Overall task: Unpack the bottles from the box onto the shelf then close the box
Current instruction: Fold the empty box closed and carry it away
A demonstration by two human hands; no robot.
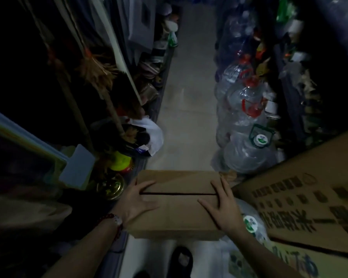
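A brown cardboard box (pixel 177 207) stands on the aisle floor just in front of me, its two top flaps folded down and meeting at a dark seam. My left hand (pixel 138 201) lies flat on the left end of the top, fingers spread across the seam. My right hand (pixel 222 203) presses flat on the right end, fingers apart. Neither hand grips anything. The inside of the box is hidden, so I see no bottles in it. The scene is dim.
Large clear water jugs (pixel 247 121) line the right side of the narrow aisle. A bigger printed carton (pixel 305 197) leans at the right. Dark shelves (pixel 113 109) with brooms, cloths and a yellow item fill the left. A slipper (pixel 182 259) shows below the box.
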